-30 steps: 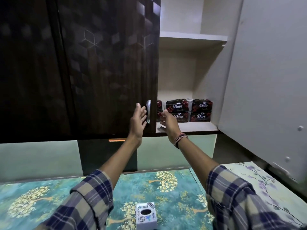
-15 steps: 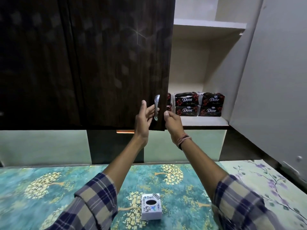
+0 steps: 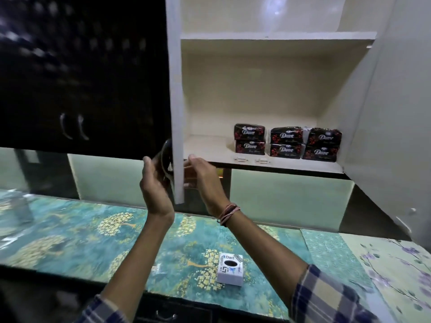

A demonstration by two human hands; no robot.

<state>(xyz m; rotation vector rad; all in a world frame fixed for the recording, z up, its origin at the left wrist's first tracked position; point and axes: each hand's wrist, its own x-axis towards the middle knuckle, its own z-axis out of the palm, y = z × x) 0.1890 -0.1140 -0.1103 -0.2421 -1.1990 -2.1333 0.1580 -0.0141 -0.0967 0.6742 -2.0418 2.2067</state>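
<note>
The left hand [image 3: 155, 186] is curling its fingers round the handle [image 3: 167, 155] of the cabinet door [image 3: 176, 101], above the worktop's [image 3: 70, 229] back edge. The right hand [image 3: 205, 180] is clasping the door's inner side, probably to steady its swing.

Home kitchen: wall cabinets [image 3: 81, 78], patterned counter [image 3: 70, 229], soap packs [image 3: 286, 142].

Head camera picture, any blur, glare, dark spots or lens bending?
Head view, light: dim, the dark brown cupboard front nearly black. Head view, blur: that front is streaked, and the left hand at the white-edged open door is blurred, while the black Dove packs read clearly. Head view, glare: a soft patch on the cream upper back wall. Head view, distortion: the pale right door slants.
</note>
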